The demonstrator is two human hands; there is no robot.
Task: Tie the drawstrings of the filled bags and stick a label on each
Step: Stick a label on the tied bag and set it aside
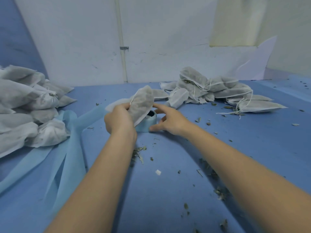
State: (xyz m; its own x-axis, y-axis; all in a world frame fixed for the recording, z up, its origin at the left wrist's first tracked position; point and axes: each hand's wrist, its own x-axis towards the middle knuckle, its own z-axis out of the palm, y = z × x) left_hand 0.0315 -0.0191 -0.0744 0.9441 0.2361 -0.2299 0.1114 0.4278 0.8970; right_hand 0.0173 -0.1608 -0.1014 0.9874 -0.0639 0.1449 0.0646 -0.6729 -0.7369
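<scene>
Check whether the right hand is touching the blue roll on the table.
Touching. The head view shows the right hand with its thumb tip against the lower side of the blue roll, fingers arched over its top, while the left hand holds a filled bag.

Your body in view: two forearms, bare from the frame's lower edge to the wrist, no sleeve showing. Your left hand (118,119) and right hand (170,121): both bare, ungloved. Wrists and fingers carry no visible band, watch or ring. Nails short, unpainted where visible.
</scene>
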